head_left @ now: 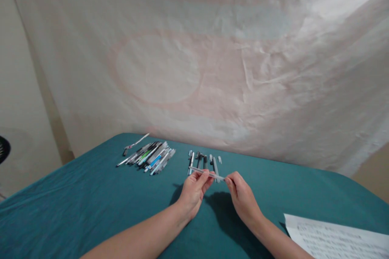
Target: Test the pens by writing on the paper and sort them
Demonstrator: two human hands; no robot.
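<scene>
A thin clear pen is held level above the teal tablecloth. My left hand pinches its middle with thumb and fingers. My right hand pinches its right tip. Just behind the hands lies a short row of pens and loose caps. Farther left sits a larger heap of several pens, with a single pen lying apart at its far edge.
A printed white sheet lies at the table's near right corner. A wrinkled pale cloth hangs as a backdrop behind the table. A dark round object shows at the left frame edge.
</scene>
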